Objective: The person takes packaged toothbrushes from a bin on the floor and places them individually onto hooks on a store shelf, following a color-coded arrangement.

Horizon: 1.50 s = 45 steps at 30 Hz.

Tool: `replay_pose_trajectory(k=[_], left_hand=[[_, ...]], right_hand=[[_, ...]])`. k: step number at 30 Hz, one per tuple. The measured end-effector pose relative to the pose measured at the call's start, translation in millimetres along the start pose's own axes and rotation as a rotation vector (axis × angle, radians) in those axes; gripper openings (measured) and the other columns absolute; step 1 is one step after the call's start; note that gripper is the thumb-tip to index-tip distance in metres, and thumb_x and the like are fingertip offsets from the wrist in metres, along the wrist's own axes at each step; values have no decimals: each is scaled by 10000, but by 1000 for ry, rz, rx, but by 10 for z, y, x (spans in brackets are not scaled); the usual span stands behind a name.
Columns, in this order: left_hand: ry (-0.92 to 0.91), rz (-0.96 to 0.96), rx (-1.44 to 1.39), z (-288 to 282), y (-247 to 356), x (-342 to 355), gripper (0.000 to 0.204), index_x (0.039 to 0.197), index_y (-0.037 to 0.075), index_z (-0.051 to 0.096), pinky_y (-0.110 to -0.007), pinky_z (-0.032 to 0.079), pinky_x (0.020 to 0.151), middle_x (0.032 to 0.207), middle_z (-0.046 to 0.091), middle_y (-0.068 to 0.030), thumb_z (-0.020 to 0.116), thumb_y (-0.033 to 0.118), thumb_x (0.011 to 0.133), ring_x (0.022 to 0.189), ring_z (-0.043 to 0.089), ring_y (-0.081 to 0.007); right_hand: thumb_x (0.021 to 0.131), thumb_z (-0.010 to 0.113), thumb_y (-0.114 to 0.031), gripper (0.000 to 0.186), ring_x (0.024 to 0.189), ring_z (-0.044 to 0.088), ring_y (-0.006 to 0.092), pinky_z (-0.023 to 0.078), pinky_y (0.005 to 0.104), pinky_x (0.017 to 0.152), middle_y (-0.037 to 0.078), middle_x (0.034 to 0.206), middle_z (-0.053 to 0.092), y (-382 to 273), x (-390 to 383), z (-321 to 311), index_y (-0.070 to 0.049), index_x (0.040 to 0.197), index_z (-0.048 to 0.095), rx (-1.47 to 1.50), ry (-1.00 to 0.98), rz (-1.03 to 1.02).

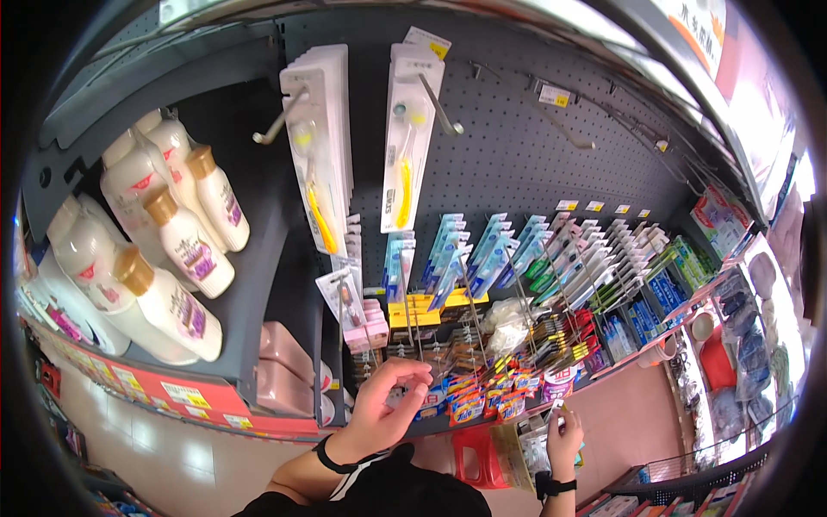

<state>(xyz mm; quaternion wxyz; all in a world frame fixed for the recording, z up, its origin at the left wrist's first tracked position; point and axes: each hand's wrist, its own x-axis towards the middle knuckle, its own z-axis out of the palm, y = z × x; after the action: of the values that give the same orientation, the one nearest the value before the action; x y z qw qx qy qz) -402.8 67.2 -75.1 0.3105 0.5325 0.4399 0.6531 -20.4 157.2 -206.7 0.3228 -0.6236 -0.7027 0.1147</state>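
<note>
My left hand [389, 407] is raised in front of the lower hooks of the rack, fingers loosely curled and thumb apart from them, with nothing in it. Close beyond it are orange-and-blue packets [468, 405] on the bottom shelf. Lower and to the right, my right hand [564, 441] pinches a small white piece [557, 403], too small to make out. Beneath that hand stands an open cardboard box [512, 455] with clear-wrapped goods inside. Packaged toothbrushes [493, 254] hang in rows on long metal hooks ahead of me.
Long hooks [448, 121] jut toward me from the dark pegboard [508, 164], two bearing large yellow toothbrush packs [403, 142]. White bottles with gold caps [191, 246] crowd the left shelf. A red plastic stool [476, 457] stands on the floor beside the box.
</note>
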Motion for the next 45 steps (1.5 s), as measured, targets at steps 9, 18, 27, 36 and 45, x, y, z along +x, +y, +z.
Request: replay_pose_trajectory(k=[9,18,27,36,45], left_hand=[[33,215,61,-133,130,227,369,1273,-13,562,-334,514,907,1186,617,-155,667,-23,920,1022,630,-229],[15,208,98,-288,274,347,455,1342,-20,482,-340,450,1036,1304,487,-143,627,-62,912,1204,528,-215],[65,309,167,-183,395,677,584,1436,-23,406,-392,384,1141,1463,378,-182,626,-63,897,1365,448,-280],[218,401,348,-113,480,918,671,1503,-8,371,-411,332,1180,1560,342,-165,626,-46,883,1439,382,-268],[474,413,465,-74,531,1128,625,1499,37,422,-432,326,1170,1488,437,-139,624,22,907,1415,408,-270]], right_hand=[[860,701,23,163,740,646,235,523,317,654,128,956,690,-2377,909,-195,-28,1013,727,364,-8,-498],[874,705,-24,211,827,666,254,542,319,691,127,1024,682,-3494,1474,-70,-40,1085,703,387,-19,-795],[917,725,-169,555,1107,632,214,555,319,820,180,1311,606,-3911,2033,116,7,1387,489,737,-123,-568],[933,732,-157,482,1055,640,164,530,292,882,131,1182,660,-4052,2304,182,38,1327,534,873,-315,-558],[980,679,-168,236,932,641,107,528,273,827,55,1003,686,-4079,2505,217,7,1130,625,933,-558,-577]])
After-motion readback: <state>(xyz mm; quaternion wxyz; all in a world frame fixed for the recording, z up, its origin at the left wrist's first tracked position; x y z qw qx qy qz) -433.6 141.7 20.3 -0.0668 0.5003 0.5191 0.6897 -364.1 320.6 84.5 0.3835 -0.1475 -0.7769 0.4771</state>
